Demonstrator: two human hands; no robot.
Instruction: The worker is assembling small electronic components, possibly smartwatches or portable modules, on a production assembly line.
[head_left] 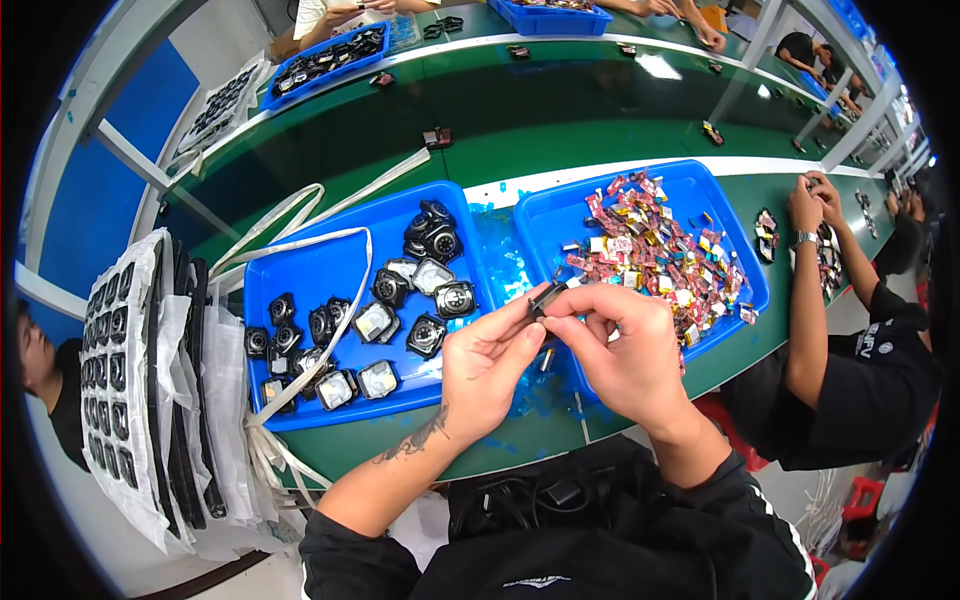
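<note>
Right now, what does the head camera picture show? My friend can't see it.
Two bare hands, left hand and right hand, pinch a small black watch case together above a green workbench. Behind them sit a blue tray of black watch cases and a blue tray of small colourful parts.

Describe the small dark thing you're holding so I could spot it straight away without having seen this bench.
Start at the green workbench and find the two blue trays side by side. Just in front of the gap between them, the left hand and right hand meet. Pinched between their fingertips is a small dark part, the only piece lifted off the bench rather than lying in a tray.
</note>
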